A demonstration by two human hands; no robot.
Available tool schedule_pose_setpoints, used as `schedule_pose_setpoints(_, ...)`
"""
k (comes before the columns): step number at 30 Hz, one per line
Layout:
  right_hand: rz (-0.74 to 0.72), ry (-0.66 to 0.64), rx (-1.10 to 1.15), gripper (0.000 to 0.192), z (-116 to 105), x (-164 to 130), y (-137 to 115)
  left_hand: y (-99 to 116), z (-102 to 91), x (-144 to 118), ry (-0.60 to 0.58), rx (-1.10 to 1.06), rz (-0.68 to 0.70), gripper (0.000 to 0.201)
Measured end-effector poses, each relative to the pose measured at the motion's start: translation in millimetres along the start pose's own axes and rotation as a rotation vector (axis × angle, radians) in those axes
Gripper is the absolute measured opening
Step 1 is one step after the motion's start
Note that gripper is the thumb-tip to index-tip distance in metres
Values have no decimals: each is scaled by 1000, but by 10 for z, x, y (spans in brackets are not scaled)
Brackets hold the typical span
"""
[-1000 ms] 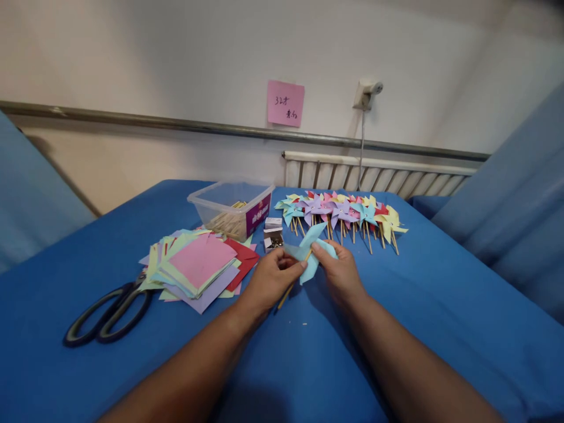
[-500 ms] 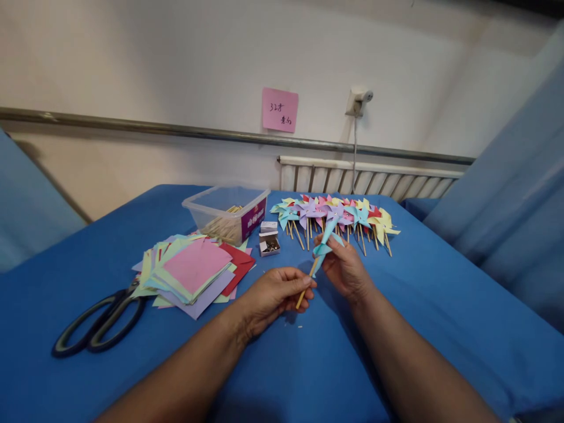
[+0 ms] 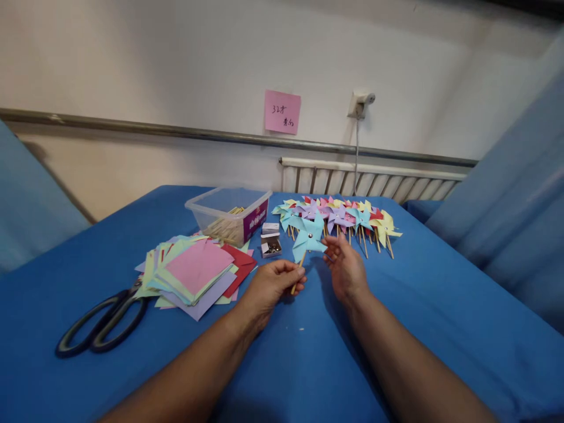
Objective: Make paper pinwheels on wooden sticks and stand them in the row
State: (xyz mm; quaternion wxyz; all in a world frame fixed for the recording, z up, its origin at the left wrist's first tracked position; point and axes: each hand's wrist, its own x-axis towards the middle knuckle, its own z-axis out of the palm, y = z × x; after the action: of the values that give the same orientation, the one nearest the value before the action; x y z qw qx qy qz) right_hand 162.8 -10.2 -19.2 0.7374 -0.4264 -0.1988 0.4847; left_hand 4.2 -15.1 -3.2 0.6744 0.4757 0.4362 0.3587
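I pinch the wooden stick (image 3: 296,278) of the light blue pinwheel (image 3: 309,236) in my left hand (image 3: 272,284), low on the stick, over the middle of the table (image 3: 418,305). My right hand (image 3: 345,267) is open, its fingertips touching a blade edge. To do this well I should hold the stick steady and upright and only nudge the blades lightly, so the paper does not crease. Half a second ago the wheel was turned edge-on in my right hand; now it faces me, spread flat.
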Motion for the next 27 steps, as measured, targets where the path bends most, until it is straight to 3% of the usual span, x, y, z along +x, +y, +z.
schedule_pose_setpoints(7, -130, -249, -23, 26, 40, -38, -75, -13, 59, -33, -18, 87, -21, 27)
schedule_pose_setpoints(12, -129, -309, -16, 27, 53, -43, -51, -16, 67, -31, -20, 114, -21, 26)
schedule_pose_setpoints(24, -88, -285, -126, 28, 17, -14, -23, -36, 64, -33, -32, 150, 14, 25)
schedule_pose_setpoints(27, -146, -127, -194, 43, -10, 32, -4, -45, 52, -17, -20, 154, 30, 24)
